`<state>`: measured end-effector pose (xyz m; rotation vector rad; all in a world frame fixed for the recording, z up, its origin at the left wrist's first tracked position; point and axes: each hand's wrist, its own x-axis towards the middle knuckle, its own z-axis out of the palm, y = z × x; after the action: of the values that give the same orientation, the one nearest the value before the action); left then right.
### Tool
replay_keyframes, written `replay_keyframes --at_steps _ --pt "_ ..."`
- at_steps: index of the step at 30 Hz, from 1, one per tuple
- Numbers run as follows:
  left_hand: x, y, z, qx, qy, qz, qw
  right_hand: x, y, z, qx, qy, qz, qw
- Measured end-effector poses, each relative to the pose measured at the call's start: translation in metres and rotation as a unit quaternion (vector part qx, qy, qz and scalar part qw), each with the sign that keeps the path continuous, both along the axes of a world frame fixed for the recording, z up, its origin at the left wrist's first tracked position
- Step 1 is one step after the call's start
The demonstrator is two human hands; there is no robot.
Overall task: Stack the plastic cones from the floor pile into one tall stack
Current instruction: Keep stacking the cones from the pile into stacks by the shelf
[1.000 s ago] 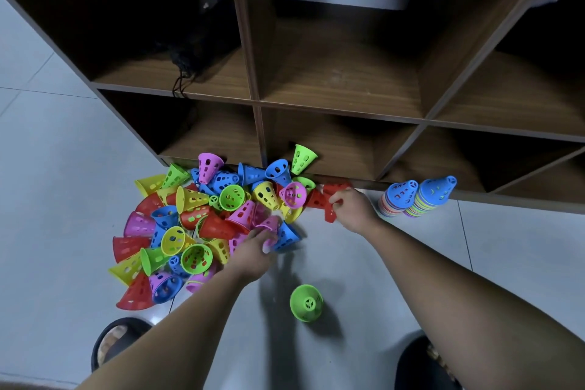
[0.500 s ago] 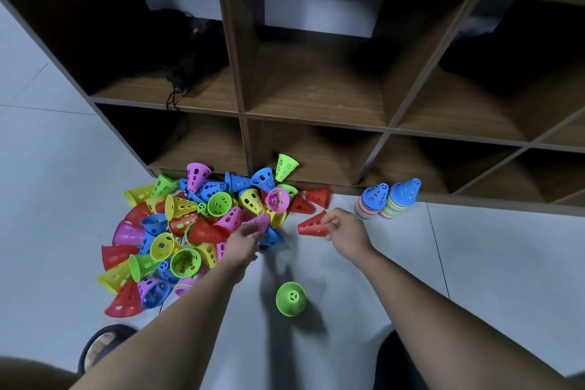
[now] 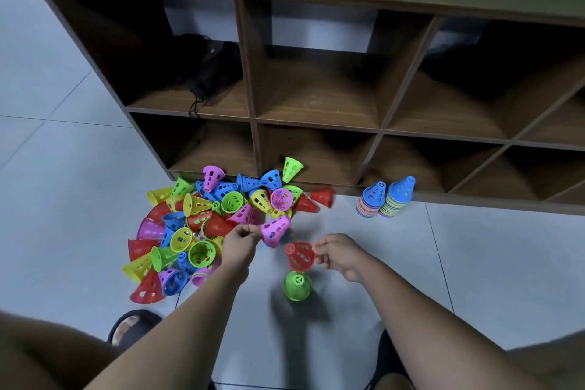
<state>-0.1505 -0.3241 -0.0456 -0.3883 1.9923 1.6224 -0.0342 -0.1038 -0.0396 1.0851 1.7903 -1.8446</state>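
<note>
While both forearms reach forward from the bottom of the view, our left hand (image 3: 240, 239) pinches a pink cone (image 3: 274, 231) between thumb and curled fingers, holding it raised at the right edge of the pile (image 3: 190, 225). Our right hand (image 3: 340, 255) pinches the rim of a red cone (image 3: 300, 256), tilted so that its open end faces us. This cone hangs just above a single green cone (image 3: 297, 286), which stands tip up on the floor (image 3: 474, 263); whether the two touch we cannot tell. We count two hands, each gripping one cone, one lone green cone, and two finished stacks (image 3: 372, 199) (image 3: 397, 196) side by side, both topped in blue, against the foot of the wooden shelf unit (image 3: 253, 73). The loose cones of the pile, in red, yellow, green, blue and pink, overlap too much for an exact count. Half a second ago the red cone was near the pile's right edge, well short of the green one; it now sits over it, and the pink cone has come up clear of the heap.
</note>
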Motion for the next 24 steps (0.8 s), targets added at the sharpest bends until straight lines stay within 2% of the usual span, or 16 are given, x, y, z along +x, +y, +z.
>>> replay_keyframes --at_steps 5,11,16,20,24 --pt "0.017 -0.009 0.015 0.067 -0.06 -0.067 0.994 0.019 -0.014 -0.004 0.001 -0.045 0.032 0.998" --pt "0.034 -0.012 0.018 0.076 -0.089 -0.169 0.979 0.027 -0.026 -0.01 0.07 -0.075 0.038 0.994" --pt "0.044 -0.014 0.018 0.04 -0.078 -0.252 0.964 0.03 -0.034 -0.013 0.121 -0.076 0.035 0.989" --pt "0.048 -0.013 0.012 -0.004 -0.051 -0.263 0.963 0.027 -0.033 -0.014 0.134 -0.073 0.03 0.988" --pt "0.051 -0.01 0.002 -0.04 -0.04 -0.28 0.958 0.025 -0.03 -0.022 0.142 -0.078 0.067 0.985"
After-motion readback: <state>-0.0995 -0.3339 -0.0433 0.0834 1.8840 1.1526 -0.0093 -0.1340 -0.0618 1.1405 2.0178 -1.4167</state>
